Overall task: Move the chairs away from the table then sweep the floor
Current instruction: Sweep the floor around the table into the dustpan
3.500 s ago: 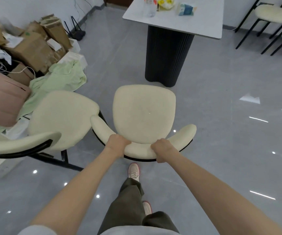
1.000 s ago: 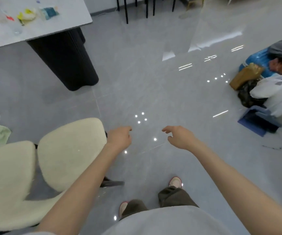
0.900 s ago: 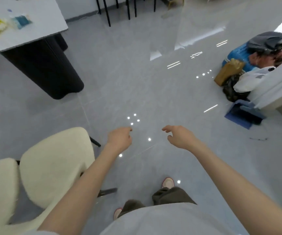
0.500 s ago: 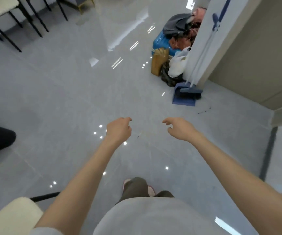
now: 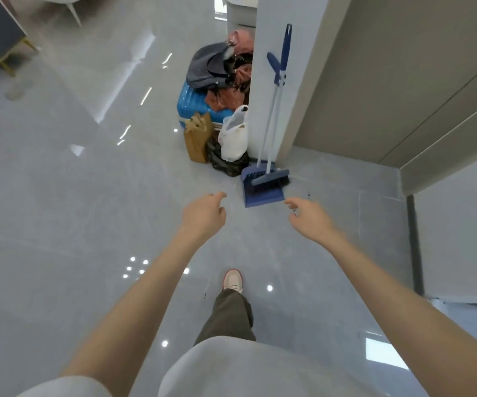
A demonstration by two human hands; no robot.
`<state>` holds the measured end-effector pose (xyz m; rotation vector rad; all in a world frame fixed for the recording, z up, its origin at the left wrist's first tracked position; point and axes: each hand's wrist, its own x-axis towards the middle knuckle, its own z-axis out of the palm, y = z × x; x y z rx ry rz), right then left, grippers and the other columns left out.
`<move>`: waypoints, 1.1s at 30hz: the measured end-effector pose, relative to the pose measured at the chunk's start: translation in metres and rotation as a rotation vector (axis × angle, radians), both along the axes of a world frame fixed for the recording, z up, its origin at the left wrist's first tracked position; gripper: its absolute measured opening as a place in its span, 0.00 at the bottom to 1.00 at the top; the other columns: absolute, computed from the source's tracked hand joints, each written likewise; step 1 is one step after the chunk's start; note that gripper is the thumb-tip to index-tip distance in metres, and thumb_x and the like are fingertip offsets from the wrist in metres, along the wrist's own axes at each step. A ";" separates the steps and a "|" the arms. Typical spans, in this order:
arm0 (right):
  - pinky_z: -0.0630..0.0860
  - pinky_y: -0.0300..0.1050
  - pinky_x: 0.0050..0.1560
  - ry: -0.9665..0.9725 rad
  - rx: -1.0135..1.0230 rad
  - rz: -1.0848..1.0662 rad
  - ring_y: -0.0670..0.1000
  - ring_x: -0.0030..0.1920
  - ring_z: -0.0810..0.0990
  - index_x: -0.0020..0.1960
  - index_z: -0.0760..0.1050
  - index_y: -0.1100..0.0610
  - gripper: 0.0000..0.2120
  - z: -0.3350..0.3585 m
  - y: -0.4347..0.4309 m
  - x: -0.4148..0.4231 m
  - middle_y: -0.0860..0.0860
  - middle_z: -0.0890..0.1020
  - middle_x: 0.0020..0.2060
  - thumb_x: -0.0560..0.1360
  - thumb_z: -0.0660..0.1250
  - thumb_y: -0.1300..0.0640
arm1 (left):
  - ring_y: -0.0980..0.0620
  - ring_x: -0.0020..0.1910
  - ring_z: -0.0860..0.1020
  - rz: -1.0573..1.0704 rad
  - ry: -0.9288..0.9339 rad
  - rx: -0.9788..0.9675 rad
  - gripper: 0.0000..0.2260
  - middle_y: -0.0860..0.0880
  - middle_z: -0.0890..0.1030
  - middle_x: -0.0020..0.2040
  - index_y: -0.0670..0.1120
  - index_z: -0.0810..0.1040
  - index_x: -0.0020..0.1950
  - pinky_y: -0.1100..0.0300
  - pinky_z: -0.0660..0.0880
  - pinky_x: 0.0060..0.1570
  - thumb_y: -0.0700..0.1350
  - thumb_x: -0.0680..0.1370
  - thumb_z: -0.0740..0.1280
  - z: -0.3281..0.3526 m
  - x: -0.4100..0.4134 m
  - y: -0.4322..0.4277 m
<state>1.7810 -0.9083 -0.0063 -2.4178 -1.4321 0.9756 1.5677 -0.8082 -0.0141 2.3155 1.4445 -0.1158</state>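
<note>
A: Glossy grey floor [image 5: 59, 224] fills the head view; a broom [image 5: 271, 116] leans on the white wall corner [image 5: 268, 81], bristles in its blue dustpan [image 5: 263, 193], beside piled bags [image 5: 217, 133].

B: Hands?

A: Left hand [image 5: 202, 216] and right hand [image 5: 311, 219] hold nothing, fingers loosely curled, short of it. No chairs visible.

B: Grip the handle mid-shaft, lift straight, leave the pan standing.

Both arms stretched fwd, left hand [image 5: 204, 214] & right hand [image 5: 309, 217] empty, fingers loosely curled, palms down, apart.
</note>
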 end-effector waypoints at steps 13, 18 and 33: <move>0.66 0.37 0.45 0.021 0.228 -0.248 0.38 0.30 0.64 0.68 0.72 0.57 0.21 0.011 0.192 0.117 0.53 0.78 0.63 0.76 0.58 0.65 | 0.43 0.62 0.73 -0.257 -0.042 0.049 0.21 0.47 0.71 0.68 0.47 0.64 0.73 0.49 0.76 0.50 0.45 0.79 0.59 0.018 0.160 0.241; 0.74 0.44 0.54 0.014 0.203 -0.252 0.41 0.34 0.70 0.69 0.71 0.54 0.20 -0.007 0.275 0.174 0.51 0.78 0.64 0.77 0.59 0.62 | 0.42 0.66 0.70 -0.303 -0.022 0.061 0.23 0.46 0.68 0.71 0.47 0.60 0.75 0.48 0.73 0.54 0.43 0.80 0.58 0.006 0.222 0.322; 0.77 0.45 0.54 0.183 0.281 -0.310 0.46 0.52 0.78 0.66 0.71 0.46 0.19 -0.017 0.438 0.239 0.39 0.77 0.61 0.76 0.64 0.54 | 0.46 0.78 0.48 -0.713 0.150 0.009 0.30 0.50 0.47 0.79 0.50 0.49 0.78 0.45 0.59 0.73 0.50 0.81 0.60 -0.036 0.336 0.490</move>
